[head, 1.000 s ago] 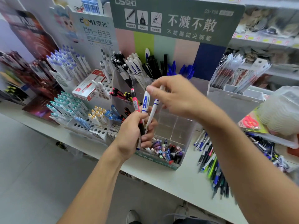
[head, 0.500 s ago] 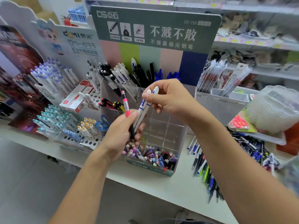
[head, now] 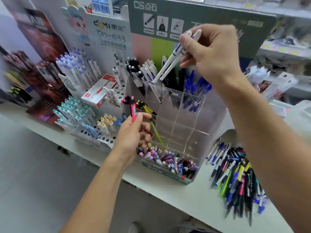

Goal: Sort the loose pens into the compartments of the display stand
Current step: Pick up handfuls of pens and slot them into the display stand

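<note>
Head view: right hand [head: 210,52] at one o'clock pinches two white pens [head: 170,64] over the clear display stand [head: 185,118], left hand [head: 133,133] at center grips a pink pen [head: 133,110], loose pens [head: 235,175] at four o'clock.

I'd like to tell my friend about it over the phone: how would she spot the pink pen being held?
Start at the clear acrylic display stand in the middle of the white counter. At its left edge the left hand grips the pink pen, which stands upright above the fingers. It is the only bright pink pen there, with a pale label on its barrel; the black and yellow pens beside it sit in the stand.
</note>
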